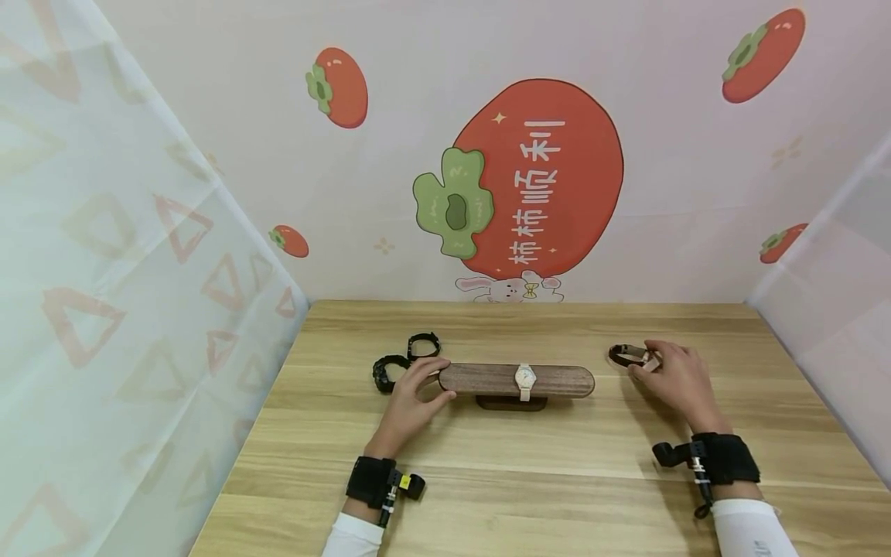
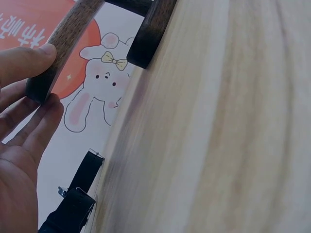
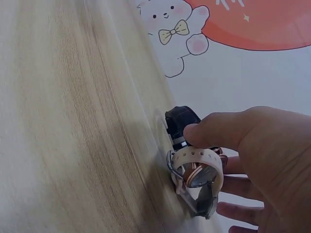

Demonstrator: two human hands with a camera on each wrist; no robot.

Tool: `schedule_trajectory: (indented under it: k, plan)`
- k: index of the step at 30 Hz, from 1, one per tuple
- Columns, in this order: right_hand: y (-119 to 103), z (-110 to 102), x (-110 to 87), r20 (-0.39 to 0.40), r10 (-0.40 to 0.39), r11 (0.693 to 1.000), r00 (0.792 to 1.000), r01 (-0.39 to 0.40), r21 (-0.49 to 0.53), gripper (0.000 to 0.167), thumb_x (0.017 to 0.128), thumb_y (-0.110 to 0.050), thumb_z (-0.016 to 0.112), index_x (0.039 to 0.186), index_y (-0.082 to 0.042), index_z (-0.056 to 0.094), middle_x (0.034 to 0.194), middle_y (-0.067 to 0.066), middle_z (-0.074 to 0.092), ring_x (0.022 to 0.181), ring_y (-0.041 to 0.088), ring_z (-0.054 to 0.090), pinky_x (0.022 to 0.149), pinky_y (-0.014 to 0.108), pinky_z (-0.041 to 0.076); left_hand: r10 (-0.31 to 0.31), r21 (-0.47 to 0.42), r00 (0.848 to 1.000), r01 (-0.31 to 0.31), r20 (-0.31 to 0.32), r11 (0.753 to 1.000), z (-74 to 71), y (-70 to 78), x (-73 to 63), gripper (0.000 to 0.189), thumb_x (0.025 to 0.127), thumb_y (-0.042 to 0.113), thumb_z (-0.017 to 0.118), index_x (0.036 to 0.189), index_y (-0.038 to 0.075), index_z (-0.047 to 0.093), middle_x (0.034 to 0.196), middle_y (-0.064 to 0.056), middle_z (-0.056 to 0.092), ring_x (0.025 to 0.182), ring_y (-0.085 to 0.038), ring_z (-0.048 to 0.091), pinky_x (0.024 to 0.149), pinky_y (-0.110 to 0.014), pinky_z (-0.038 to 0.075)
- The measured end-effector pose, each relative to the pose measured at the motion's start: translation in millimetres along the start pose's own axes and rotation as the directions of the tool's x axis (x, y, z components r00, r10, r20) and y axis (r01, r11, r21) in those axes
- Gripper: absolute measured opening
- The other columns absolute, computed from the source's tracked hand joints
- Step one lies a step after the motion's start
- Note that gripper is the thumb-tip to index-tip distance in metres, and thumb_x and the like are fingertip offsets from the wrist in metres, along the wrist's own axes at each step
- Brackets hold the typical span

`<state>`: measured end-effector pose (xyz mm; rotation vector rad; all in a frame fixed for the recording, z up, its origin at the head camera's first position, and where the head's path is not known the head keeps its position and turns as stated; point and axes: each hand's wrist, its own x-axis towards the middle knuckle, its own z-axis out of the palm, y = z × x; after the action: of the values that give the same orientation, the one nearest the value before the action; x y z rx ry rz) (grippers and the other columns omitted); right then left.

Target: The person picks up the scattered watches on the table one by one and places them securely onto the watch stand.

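Observation:
A wooden watch stand [image 1: 473,379] with a rounded bar on a low foot bears a pale watch [image 1: 525,377] strapped round its middle. My left hand [image 1: 411,402] holds the bar's left end, thumb on one side and fingers on the other, as the left wrist view shows. At the right my right hand [image 1: 678,383] pinches at a watch with a pale pink strap [image 3: 197,155], which stands on its edge. A watch with a dark strap [image 3: 182,116] lies right behind it, partly covered by the thumb. Rose-gold metal [image 3: 197,174] shows inside the pale loop.
Beyond my left hand lie a chunky black watch [image 1: 383,375] and a thinner black-strapped watch [image 1: 424,345]. The wood-grain table [image 1: 529,480] meets a printed back wall [image 1: 668,255], with a patterned side panel [image 1: 160,309] at the left.

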<state>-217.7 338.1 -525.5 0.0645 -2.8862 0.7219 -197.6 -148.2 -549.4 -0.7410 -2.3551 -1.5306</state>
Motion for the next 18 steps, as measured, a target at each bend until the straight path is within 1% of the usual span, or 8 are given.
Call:
schedule_trajectory:
  k: [7,12,15,18]
  plan:
    - [-1.2,1.3,-0.7,-0.007,0.000,0.999,1.000,0.000,0.032,0.058,0.095,-0.030,0.078,0.137,0.007,0.063,0.125,0.035,0.068,0.120,0.062,0.047,0.101,0.077,0.031,-0.004,0.009,1.000,0.004,0.003,1.000,-0.1,0.8,-0.3,0.057,0.089,0.007,0.085,0.143,0.009,0.066,0.146,-0.012,0.061,0.136,-0.035,0.061,0.115,-0.039,0.054]
    - [-1.9,2.4,-1.2,-0.023,-0.015,0.998,1.000,0.016,0.060,0.053,0.092,-0.024,0.080,0.134,0.006,0.065,0.123,0.034,0.069,0.121,0.061,0.048,0.103,0.078,0.030,-0.015,0.004,1.000,0.015,0.007,1.000,0.6,0.7,-0.2,0.056,0.090,0.007,0.085,0.143,0.010,0.066,0.146,-0.012,0.060,0.137,-0.035,0.061,0.115,-0.038,0.054]
    - [-2.8,3.6,-1.0,-0.038,-0.025,0.997,0.999,0.027,0.069,0.054,0.091,-0.021,0.081,0.133,0.008,0.066,0.122,0.034,0.069,0.119,0.059,0.050,0.102,0.076,0.033,-0.011,0.004,1.000,0.011,0.008,1.000,0.5,0.8,-0.5,0.056,0.090,0.006,0.085,0.143,0.009,0.065,0.146,-0.014,0.060,0.137,-0.036,0.061,0.115,-0.039,0.054]
    - [-3.9,5.5,-0.4,-0.048,-0.040,0.997,0.998,0.043,0.070,0.055,0.090,-0.018,0.081,0.133,0.010,0.065,0.120,0.034,0.069,0.112,0.054,0.055,0.096,0.070,0.041,-0.012,0.007,1.000,0.012,0.007,1.000,0.0,1.8,-0.9,0.057,0.089,0.006,0.085,0.142,0.009,0.066,0.146,-0.015,0.060,0.137,-0.036,0.061,0.115,-0.038,0.054]
